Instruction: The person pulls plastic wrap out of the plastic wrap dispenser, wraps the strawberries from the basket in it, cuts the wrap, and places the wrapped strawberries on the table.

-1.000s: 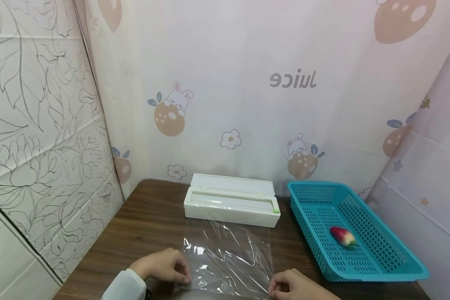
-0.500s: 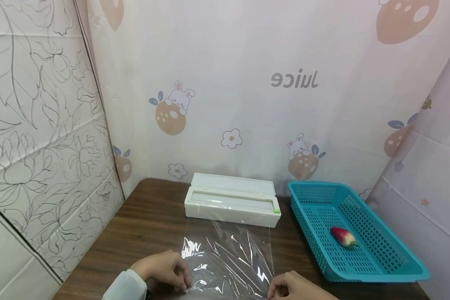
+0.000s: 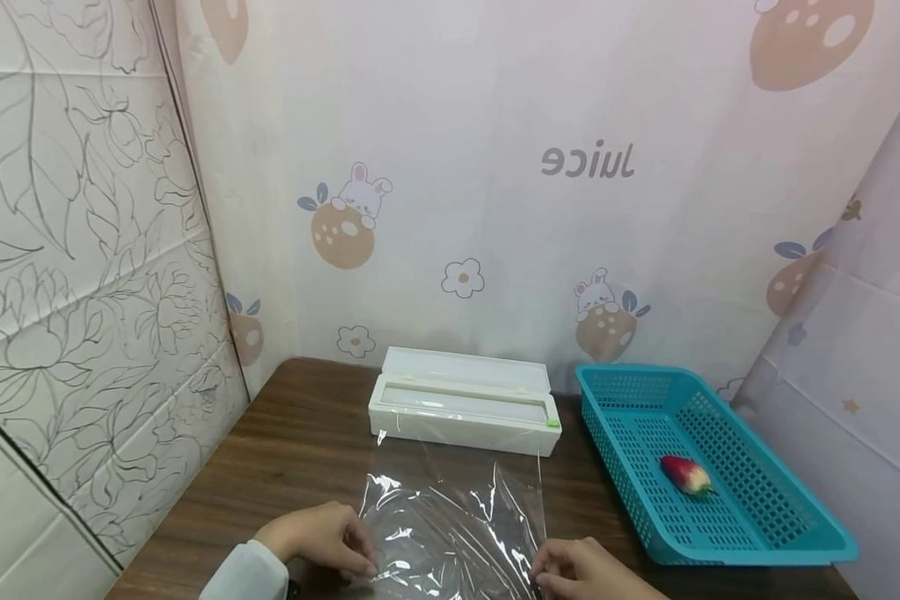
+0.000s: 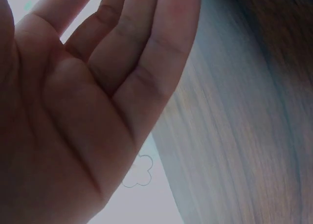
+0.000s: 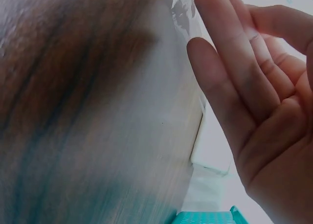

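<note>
Plastic film (image 3: pixel 453 521): clear, shiny, a bit wrinkly, running from the front of the white wrap box (image 3: pixel 461 433) toward the near side; near end not all in sight.
Left hand (image 3: pixel 321 537): fingers bent in close, pinching the film's left edge.
Right hand (image 3: pixel 585 568): thumb and finger close together, pinching the right edge.
Good pulling: best done gently, same on both sides; likely to crease or rip with a crooked tug.
Box lid (image 3: pixel 467 368): tipped up at the back.
Table (image 3: pixel 285 450): dark brown wood, stripy.
Blue basket (image 3: pixel 750 557): full of holes, just right of the box, with small red fruit (image 3: pixel 686 475) inside.
Back cloth (image 3: pixel 457 208): pale, with bunnies and backwards "Juice".
Left wall (image 3: pixel 82 275): white, with drawn flowers.
</note>
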The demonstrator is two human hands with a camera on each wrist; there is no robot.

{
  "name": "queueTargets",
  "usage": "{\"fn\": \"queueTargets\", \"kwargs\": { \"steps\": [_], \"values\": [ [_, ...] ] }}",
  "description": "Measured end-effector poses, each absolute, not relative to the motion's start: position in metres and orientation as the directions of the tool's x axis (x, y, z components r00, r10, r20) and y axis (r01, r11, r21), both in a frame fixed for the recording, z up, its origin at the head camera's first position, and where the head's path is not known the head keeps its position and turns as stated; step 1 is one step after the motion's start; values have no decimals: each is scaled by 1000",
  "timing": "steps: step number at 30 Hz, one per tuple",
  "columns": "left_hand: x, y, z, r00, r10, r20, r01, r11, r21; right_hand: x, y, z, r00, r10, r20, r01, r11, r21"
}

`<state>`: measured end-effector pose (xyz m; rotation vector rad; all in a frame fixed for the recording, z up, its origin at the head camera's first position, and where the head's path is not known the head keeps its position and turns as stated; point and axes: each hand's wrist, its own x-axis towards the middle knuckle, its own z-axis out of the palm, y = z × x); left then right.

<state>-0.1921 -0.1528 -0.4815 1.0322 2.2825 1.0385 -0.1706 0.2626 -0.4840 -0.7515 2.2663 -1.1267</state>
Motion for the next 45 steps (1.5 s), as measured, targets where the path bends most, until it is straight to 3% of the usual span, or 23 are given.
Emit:
{"fn": "queueTargets", "kwargs": {
  "steps": [6,11,17,24,36,45],
  "values": [
    [-193,-155,-483,-632,769,-93,381,413,827,-170,264,-484,-707,-681,-192,-225,473,-852],
    [-190,-153,-485,-653,749,-112,334,417,845,-170,266,-490,-653,-734,-188,-255,446,-858],
    [-186,-153,-484,-683,724,-99,421,501,756,-170,266,-494,-598,-779,-190,-297,435,-850],
    [-188,-156,-481,-723,684,-94,469,587,660,-169,265,-489,-617,-745,-253,-226,476,-850],
    [-202,-160,-483,-676,715,177,617,418,667,-170,271,-487,-673,-716,-185,-301,493,-816],
    [-209,-156,-480,-680,669,301,675,411,613,-169,268,-478,-734,-655,-180,-305,554,-775]
  ]
}}
